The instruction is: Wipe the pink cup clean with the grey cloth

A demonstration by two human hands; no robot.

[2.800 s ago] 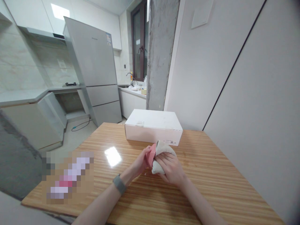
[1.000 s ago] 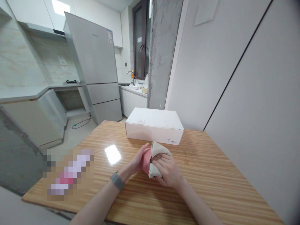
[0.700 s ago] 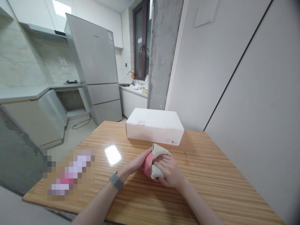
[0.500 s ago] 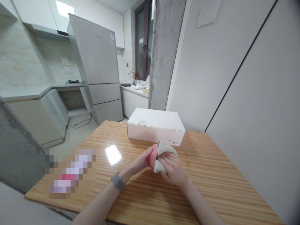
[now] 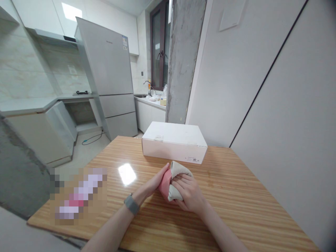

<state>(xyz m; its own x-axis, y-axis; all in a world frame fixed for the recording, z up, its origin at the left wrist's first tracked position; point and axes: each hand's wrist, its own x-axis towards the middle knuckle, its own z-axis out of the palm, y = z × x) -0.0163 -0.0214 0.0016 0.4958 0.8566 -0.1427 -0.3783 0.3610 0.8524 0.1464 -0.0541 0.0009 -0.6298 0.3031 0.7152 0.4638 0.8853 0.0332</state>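
Observation:
A pink bowl-like vessel [image 5: 165,186] is tipped on its side above the table, its rim toward the right. My left hand [image 5: 156,181] is wrapped round its left, outer side, and the fingertips are partly hidden behind it. A pale grey-green cloth [image 5: 180,168] lies folded over the vessel's rim and partly into its mouth. My right hand [image 5: 189,190] presses the cloth there, with the fingers bent over it and the thumb side low under the vessel. The inside of the vessel is covered by cloth and fingers.
A white cardboard box [image 5: 174,145] stands behind my hands on the striped wooden table [image 5: 236,196]. At the table's left lies a pixelated purple and pink item [image 5: 84,190]. A fridge [image 5: 107,63] and a sink counter [image 5: 151,108] are beyond, and a white wall rises at the right.
Both hands have shifted slightly left and down with the vessel and cloth. The vessel has turned, so more of its pink outer side shows.

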